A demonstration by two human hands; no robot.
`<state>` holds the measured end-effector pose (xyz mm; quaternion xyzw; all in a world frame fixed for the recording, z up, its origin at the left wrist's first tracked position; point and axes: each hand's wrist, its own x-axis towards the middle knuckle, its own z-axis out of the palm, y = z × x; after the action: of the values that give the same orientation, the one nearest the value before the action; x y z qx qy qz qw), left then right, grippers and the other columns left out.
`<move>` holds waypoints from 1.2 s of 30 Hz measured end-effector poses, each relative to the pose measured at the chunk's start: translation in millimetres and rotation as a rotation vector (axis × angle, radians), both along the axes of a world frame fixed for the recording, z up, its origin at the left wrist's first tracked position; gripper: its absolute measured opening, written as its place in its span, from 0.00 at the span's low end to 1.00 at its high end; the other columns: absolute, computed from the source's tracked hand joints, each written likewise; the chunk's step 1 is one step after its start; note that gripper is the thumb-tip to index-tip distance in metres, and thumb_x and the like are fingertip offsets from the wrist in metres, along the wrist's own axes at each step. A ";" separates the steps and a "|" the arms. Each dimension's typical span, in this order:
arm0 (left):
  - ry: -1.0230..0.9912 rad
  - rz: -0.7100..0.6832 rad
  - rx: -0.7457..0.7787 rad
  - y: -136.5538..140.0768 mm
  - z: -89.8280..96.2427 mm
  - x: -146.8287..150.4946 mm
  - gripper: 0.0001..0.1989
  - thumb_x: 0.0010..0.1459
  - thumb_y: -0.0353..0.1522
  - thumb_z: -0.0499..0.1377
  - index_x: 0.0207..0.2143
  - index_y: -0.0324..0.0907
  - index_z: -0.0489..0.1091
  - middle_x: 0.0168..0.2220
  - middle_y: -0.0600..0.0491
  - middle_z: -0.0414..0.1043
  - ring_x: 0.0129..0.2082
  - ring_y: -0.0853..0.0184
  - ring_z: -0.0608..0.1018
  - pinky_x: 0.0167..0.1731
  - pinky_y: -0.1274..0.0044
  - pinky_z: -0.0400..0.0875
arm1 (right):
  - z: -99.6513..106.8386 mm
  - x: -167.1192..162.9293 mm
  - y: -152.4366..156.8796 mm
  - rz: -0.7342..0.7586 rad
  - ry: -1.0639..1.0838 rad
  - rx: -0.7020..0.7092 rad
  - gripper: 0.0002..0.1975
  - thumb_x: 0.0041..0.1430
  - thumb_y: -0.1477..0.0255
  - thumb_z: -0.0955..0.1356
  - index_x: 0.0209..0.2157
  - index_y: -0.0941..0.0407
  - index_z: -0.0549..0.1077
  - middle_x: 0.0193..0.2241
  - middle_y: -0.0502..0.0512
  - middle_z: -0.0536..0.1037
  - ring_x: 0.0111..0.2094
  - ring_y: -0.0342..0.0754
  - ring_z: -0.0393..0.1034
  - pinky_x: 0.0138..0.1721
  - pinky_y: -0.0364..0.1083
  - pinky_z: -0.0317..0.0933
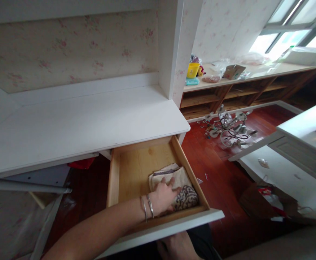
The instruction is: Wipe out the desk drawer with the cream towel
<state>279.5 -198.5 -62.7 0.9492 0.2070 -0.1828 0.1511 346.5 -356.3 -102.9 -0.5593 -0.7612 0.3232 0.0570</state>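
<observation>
My left hand (165,196), with two silver bangles at its wrist, reaches into a pulled-out wooden drawer (131,169). Its fingers are spread and lie on a folded beige cloth (183,177) with a dark-and-cream patterned part at its near right corner. The cloth rests at the drawer's front right. Below the white drawer front (203,216) is my right hand (178,246), partly cut off by the lower frame edge. The drawer front hides its fingers, so I cannot see whether it grips anything.
Above the drawer is a white desk top (93,122). On the red wooden floor lies a dismantled chandelier (228,126). A paper bag (268,200) stands at right beside a white cabinet (295,148). A yellow cup (192,70) and a small box (233,72) sit on the far shelf.
</observation>
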 end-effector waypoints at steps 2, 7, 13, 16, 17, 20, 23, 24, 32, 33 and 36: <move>0.019 0.031 0.019 -1.1 2.4 -1.1 0.46 0.48 0.47 0.67 0.65 0.46 0.53 0.67 0.31 0.47 0.59 0.41 0.66 0.50 0.57 0.68 | 1.8 -0.7 0.5 0.000 0.008 -0.005 0.16 0.57 0.73 0.64 0.44 0.50 0.78 0.47 0.54 0.80 0.48 0.57 0.73 0.52 0.51 0.62; 0.013 0.073 0.030 2.8 3.3 -14.9 0.45 0.49 0.48 0.66 0.65 0.51 0.51 0.68 0.37 0.47 0.62 0.44 0.62 0.52 0.57 0.67 | 7.5 -0.5 0.8 -0.008 0.015 -0.025 0.15 0.58 0.73 0.64 0.44 0.49 0.78 0.47 0.53 0.79 0.49 0.57 0.73 0.51 0.51 0.63; 0.052 0.139 0.015 -0.6 -6.3 -64.9 0.47 0.47 0.43 0.69 0.65 0.52 0.51 0.69 0.39 0.42 0.63 0.41 0.59 0.54 0.57 0.66 | 11.2 -0.7 -0.4 -0.026 -0.020 -0.029 0.14 0.58 0.75 0.63 0.41 0.50 0.79 0.42 0.53 0.81 0.46 0.55 0.75 0.49 0.48 0.64; 0.122 0.195 0.003 -7.6 -4.2 -94.7 0.50 0.45 0.40 0.70 0.66 0.53 0.48 0.70 0.39 0.39 0.65 0.41 0.57 0.56 0.57 0.64 | 10.9 -1.0 -1.2 -0.020 -0.044 -0.025 0.14 0.60 0.74 0.63 0.42 0.50 0.79 0.41 0.54 0.82 0.44 0.54 0.75 0.48 0.48 0.64; 0.155 0.218 0.002 -10.2 -2.7 -104.0 0.51 0.44 0.39 0.70 0.66 0.53 0.48 0.70 0.39 0.39 0.65 0.42 0.56 0.56 0.57 0.63 | 10.6 -1.0 -1.4 -0.013 -0.048 -0.026 0.14 0.60 0.74 0.63 0.42 0.50 0.79 0.41 0.54 0.82 0.44 0.54 0.75 0.48 0.48 0.64; 0.242 0.262 0.014 -16.1 0.4 -129.1 0.54 0.41 0.35 0.72 0.67 0.53 0.47 0.70 0.39 0.37 0.65 0.41 0.55 0.58 0.57 0.61 | 9.9 -0.9 -1.5 -0.002 -0.050 -0.032 0.14 0.60 0.74 0.63 0.42 0.50 0.79 0.43 0.54 0.81 0.46 0.55 0.74 0.48 0.48 0.64; 0.264 0.269 0.024 -16.7 -0.7 -149.1 0.54 0.40 0.33 0.72 0.67 0.54 0.48 0.71 0.40 0.35 0.66 0.41 0.52 0.60 0.58 0.58 | 10.6 -0.7 -1.1 0.001 -0.038 -0.043 0.14 0.60 0.74 0.63 0.41 0.51 0.79 0.42 0.54 0.81 0.46 0.56 0.74 0.48 0.50 0.64; 0.255 0.268 0.021 -15.3 -1.9 -153.9 0.54 0.41 0.32 0.72 0.67 0.54 0.48 0.71 0.41 0.35 0.67 0.42 0.51 0.61 0.58 0.58 | 11.2 -0.7 -0.9 0.000 -0.033 -0.043 0.15 0.60 0.74 0.62 0.41 0.51 0.79 0.42 0.54 0.81 0.45 0.56 0.74 0.47 0.50 0.64; 0.127 0.267 0.020 37.8 -15.3 -164.3 0.54 0.41 0.32 0.72 0.67 0.58 0.47 0.71 0.46 0.35 0.68 0.47 0.48 0.63 0.60 0.52 | 12.9 -1.3 0.1 -0.011 -0.029 -0.032 0.14 0.59 0.75 0.63 0.38 0.51 0.79 0.40 0.53 0.82 0.44 0.55 0.75 0.46 0.48 0.64; 0.117 0.269 0.028 49.9 -16.2 -164.3 0.54 0.42 0.33 0.72 0.67 0.57 0.47 0.71 0.46 0.34 0.68 0.47 0.49 0.64 0.60 0.52 | 12.9 -1.4 0.3 -0.009 -0.034 -0.030 0.13 0.59 0.76 0.63 0.37 0.51 0.79 0.40 0.53 0.82 0.44 0.55 0.75 0.46 0.48 0.64; 0.126 0.338 0.031 87.1 -15.9 -163.7 0.51 0.45 0.34 0.70 0.67 0.55 0.47 0.71 0.46 0.34 0.68 0.48 0.50 0.63 0.60 0.53 | 13.9 -1.4 0.7 -0.007 -0.034 -0.021 0.13 0.59 0.76 0.63 0.36 0.51 0.79 0.38 0.53 0.82 0.42 0.54 0.76 0.43 0.46 0.64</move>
<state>115.7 -111.4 -78.6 0.8897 0.3757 -0.2106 0.1516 345.1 -355.7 -89.0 -0.5680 -0.7566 0.3215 0.0391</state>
